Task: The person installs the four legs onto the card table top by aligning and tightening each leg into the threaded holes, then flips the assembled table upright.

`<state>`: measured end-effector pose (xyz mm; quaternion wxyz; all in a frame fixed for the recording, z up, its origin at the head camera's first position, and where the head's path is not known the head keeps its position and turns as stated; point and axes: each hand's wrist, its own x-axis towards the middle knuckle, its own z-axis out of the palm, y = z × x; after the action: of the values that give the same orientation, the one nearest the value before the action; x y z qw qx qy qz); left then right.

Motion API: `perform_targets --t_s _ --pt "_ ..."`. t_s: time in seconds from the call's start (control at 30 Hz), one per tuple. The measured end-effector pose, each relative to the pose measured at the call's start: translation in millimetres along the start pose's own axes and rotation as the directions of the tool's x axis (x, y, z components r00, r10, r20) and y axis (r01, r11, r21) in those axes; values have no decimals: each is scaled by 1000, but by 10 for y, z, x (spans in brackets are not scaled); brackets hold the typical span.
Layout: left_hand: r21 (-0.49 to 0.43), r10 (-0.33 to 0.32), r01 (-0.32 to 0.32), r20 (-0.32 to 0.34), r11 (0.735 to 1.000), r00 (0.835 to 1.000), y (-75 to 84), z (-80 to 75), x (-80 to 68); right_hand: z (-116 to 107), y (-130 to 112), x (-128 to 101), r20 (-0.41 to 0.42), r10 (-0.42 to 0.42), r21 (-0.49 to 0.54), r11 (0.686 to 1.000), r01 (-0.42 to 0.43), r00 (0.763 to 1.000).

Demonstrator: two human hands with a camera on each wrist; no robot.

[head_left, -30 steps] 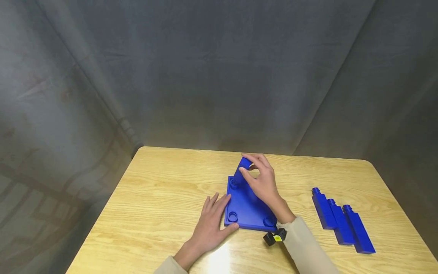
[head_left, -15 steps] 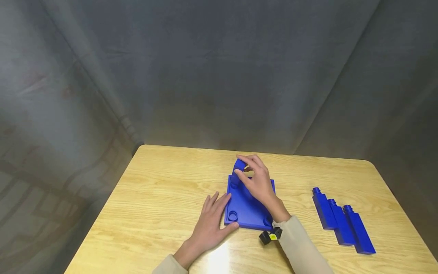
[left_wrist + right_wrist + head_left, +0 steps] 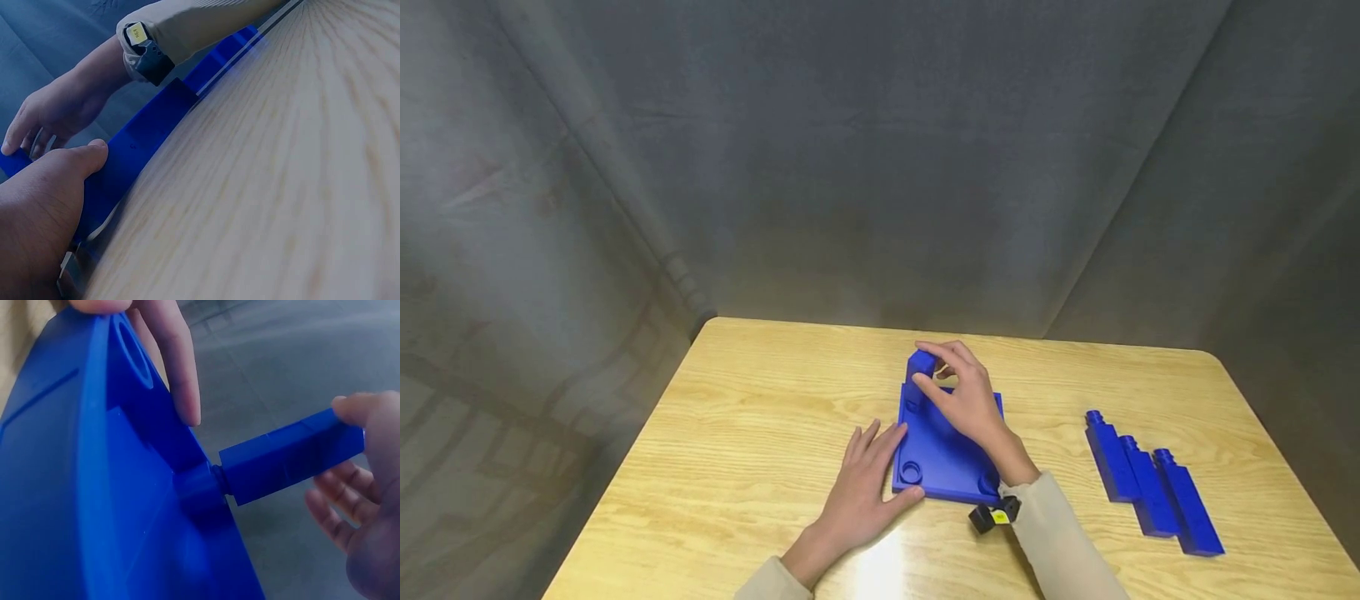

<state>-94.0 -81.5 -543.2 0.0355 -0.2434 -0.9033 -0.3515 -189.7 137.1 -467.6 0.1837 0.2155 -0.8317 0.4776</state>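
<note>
While the left hand [image 3: 867, 496] rests against the blue plate [image 3: 947, 454], the right hand [image 3: 970, 404] pinches a post [image 3: 919, 367] at its upper end, between the thumb and the other fingers. This post stands at the plate's far left corner, its threaded end down at the raised socket there; the right wrist view shows a narrow band of thread between the post and the socket's collar. The left hand's fingers are spread wide, with fingertips at the plate's left edge and the thumb on its near edge, so that hand frames the near left corner. Just inside that corner is a round socket [image 3: 911, 472], its opening facing up. Another socket [image 3: 988, 483], at the near right corner, is partly hidden by the right wrist.

Well apart from the plate, toward the right side of the table [image 3: 760, 400], three more blue posts [image 3: 1148, 492] lie close together in a staggered row, threaded ends pointing away from the person. A black device [image 3: 992, 517] with a yellow label sits at the right wrist, by the beige sleeve [image 3: 1067, 533]. Behind the wood-grained table hangs a dark grey curtain [image 3: 887, 167].
</note>
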Motion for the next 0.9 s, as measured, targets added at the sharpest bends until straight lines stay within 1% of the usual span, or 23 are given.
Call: perform_targets --t_s 0.13,0.3,0.6,0.8,0.9 --pt "1 7 -7 -2 1000 1000 1 2 6 -18 18 -11 8 1 27 1000 -2 1000" --pt "4 2 -2 -1 1000 1000 2 4 0 -17 21 -13 -9 17 53 998 -16 1000" --pt "-6 3 -3 -2 1000 1000 -4 2 -1 33 -17 0 -12 87 8 996 -87 996" --pt "5 30 -30 -30 1000 999 -9 14 1 25 -37 -2 -42 115 -15 993 -116 992" --pt "14 35 -35 -40 999 999 -8 18 1 28 -32 -4 -38 122 -15 992 -122 992"
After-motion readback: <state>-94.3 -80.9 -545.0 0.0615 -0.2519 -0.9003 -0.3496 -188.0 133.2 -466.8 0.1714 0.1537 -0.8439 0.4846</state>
